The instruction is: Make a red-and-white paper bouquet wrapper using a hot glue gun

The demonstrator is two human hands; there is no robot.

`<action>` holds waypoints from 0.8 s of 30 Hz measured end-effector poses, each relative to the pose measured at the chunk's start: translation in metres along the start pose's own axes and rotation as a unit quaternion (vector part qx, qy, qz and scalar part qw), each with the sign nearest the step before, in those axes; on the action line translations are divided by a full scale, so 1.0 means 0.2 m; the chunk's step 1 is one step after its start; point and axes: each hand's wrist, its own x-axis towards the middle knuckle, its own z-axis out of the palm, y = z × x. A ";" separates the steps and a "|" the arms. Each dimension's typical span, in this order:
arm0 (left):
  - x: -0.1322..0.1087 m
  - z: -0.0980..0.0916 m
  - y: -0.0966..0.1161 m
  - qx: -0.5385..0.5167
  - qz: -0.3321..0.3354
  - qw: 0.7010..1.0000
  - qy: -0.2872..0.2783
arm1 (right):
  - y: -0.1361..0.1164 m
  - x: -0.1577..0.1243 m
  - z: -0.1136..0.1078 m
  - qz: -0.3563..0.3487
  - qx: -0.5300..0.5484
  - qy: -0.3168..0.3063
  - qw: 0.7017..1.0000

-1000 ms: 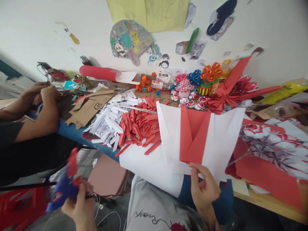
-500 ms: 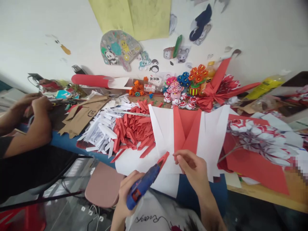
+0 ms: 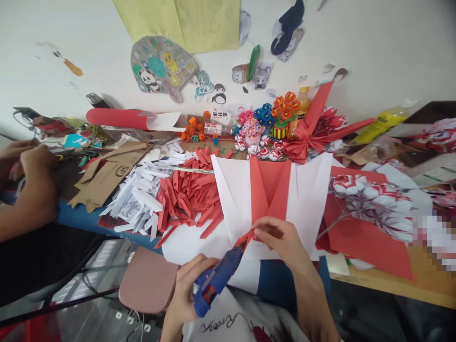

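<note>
My left hand (image 3: 190,285) is wrapped around the handle of a blue glue gun (image 3: 217,280), whose nozzle points up and to the right. A folded red paper strip (image 3: 248,236) lies along the nozzle. With thumb and forefinger, my right hand (image 3: 280,240) pinches the tip of this strip. Just behind my hands stands a folded sheet with white panels (image 3: 231,190) and a red middle panel (image 3: 260,185). Left of it are a heap of folded red paper strips (image 3: 188,194) and a heap of white paper strips (image 3: 137,194).
Flattened cardboard (image 3: 110,175) lies left of the heaps. Red-and-white paper flowers (image 3: 377,194) rest on red paper at the right. Small colourful flowers (image 3: 285,107) and bottles line the wall. Another person's arm (image 3: 32,190) is at the far left, near a pink stool (image 3: 147,280).
My right hand has moved left and down and now grips the red strip's tip at the nozzle. The glue gun has shifted slightly right. The whole view has turned slightly.
</note>
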 end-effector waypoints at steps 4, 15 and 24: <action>0.03 0.01 -0.01 0.002 -0.004 1.000 -0.016 | 0.02 0.03 -0.02 0.006 0.006 -0.018 1.000; 0.08 0.02 -0.04 -0.003 -0.008 1.000 -0.021 | 0.06 -0.01 -0.06 0.007 0.007 0.009 1.000; 0.02 0.00 -0.18 0.012 -0.070 0.995 0.065 | 0.10 -0.05 -0.02 -0.025 0.000 0.118 0.993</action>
